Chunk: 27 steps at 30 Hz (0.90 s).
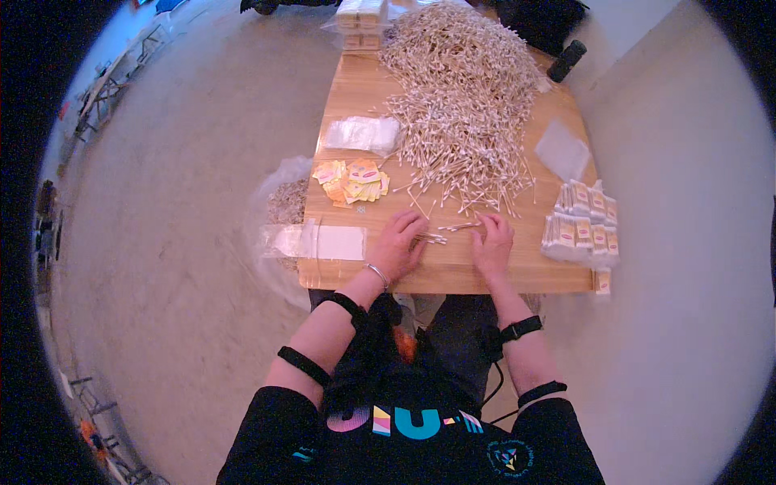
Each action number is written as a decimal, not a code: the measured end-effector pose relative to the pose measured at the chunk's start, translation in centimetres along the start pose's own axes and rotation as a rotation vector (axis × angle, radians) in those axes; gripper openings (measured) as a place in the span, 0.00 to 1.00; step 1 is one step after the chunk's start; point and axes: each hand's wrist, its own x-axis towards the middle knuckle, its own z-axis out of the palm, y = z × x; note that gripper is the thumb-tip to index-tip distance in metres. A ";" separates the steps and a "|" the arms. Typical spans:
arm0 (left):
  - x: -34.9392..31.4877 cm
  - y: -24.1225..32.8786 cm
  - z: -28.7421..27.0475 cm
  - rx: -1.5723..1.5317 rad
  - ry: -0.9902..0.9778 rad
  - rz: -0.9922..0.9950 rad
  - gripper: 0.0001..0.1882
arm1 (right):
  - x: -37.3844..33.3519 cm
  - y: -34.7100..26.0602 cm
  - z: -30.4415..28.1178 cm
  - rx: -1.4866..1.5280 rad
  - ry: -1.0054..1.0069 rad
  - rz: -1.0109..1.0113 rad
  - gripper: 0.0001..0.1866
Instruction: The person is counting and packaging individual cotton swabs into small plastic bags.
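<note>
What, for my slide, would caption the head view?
Left hand and right hand handling white-tipped cotton swabs near a large swab heap on a brown wooden table.

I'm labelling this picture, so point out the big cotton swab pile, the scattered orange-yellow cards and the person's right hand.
Cotton swab pile (pixel 467 101): head view, middle of the heap.
Orange-yellow cards (pixel 364 176): head view, a card amid the scatter.
Right hand (pixel 492 244): head view, back of the hand.

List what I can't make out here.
Head view:
Thin white-tipped brown swabs: inner ends hidden by left hand.
Swabs by right hand: too small to tell if gripped.
Translucent plastic bag: partly hidden by the wooden tabletop.
Pale stacked packs: cut off by the top edge.
</note>
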 end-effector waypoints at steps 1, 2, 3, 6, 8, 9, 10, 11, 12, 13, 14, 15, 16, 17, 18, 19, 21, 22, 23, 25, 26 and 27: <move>0.1 0.3 0.0 0.010 0.020 -0.004 0.16 | 0.2 0.5 -0.3 0.002 -0.035 -0.008 0.14; 0.2 0.5 -0.1 0.020 0.039 -0.009 0.15 | 0.3 0.8 -0.3 0.004 -0.070 -0.016 0.14; 0.3 0.5 -0.1 0.031 0.021 0.034 0.14 | 0.4 1.0 -0.2 0.025 -0.071 -0.019 0.13; 0.3 -0.1 -0.4 0.064 -0.010 0.112 0.11 | 1.1 0.5 0.6 0.100 -0.087 -0.021 0.10; 0.4 0.0 -0.1 0.063 0.003 0.102 0.09 | 1.8 0.6 1.5 0.138 -0.109 -0.005 0.08; 0.3 0.1 0.0 0.057 0.013 0.092 0.08 | 2.0 0.7 1.8 0.124 -0.085 0.012 0.07; 0.2 0.0 0.1 0.055 0.025 0.080 0.08 | 2.2 0.4 2.1 0.113 -0.061 0.025 0.06; 0.1 -0.1 0.1 0.052 0.036 0.070 0.07 | 2.4 0.1 2.5 0.103 -0.038 0.039 0.05; 0.2 -0.3 0.2 0.043 0.046 0.079 0.07 | 2.7 -0.1 2.7 0.110 -0.039 0.033 0.05; 0.3 -0.5 0.3 0.030 0.055 0.086 0.07 | 2.8 -0.1 2.8 0.112 -0.042 0.030 0.05; 0.3 -0.6 0.4 0.016 0.064 0.095 0.07 | 2.9 -0.1 2.9 0.115 -0.044 0.026 0.04; 0.3 -0.7 0.5 0.011 0.064 0.090 0.07 | 2.9 -0.2 3.1 0.101 -0.045 0.008 0.04; 0.3 -0.6 0.4 0.007 0.063 0.082 0.07 | 2.7 -0.5 3.2 0.089 -0.050 -0.009 0.04; 0.3 -0.6 0.3 0.003 0.062 0.073 0.07 | 2.6 -0.8 3.4 0.077 -0.055 -0.027 0.04; 0.3 -0.5 0.2 -0.011 0.061 0.058 0.06 | 2.3 -1.0 3.5 0.086 -0.084 -0.014 0.05; 0.1 -0.4 0.1 -0.025 0.060 0.039 0.06 | 1.9 -1.6 3.4 0.097 -0.115 -0.002 0.05; 0.0 -0.4 -0.1 -0.034 0.066 0.026 0.06 | 1.4 -2.6 3.2 0.104 -0.145 -0.031 0.06; 0.1 -0.4 -0.1 -0.033 0.073 0.038 0.07 | 1.3 -2.7 3.2 0.097 -0.138 -0.070 0.06; 0.2 -0.4 0.0 -0.031 0.079 0.049 0.07 | 1.3 -2.8 3.2 0.092 -0.131 -0.109 0.06; 0.2 -0.3 0.0 -0.025 0.087 0.046 0.08 | 1.5 -2.4 3.3 0.069 -0.135 -0.067 0.06; 0.2 -0.3 0.1 -0.021 0.090 0.045 0.08 | 1.6 -2.0 3.4 0.057 -0.137 -0.046 0.07; 0.1 -0.4 0.0 -0.019 0.070 0.032 0.08 | 1.9 -1.3 3.2 0.040 -0.117 0.009 0.06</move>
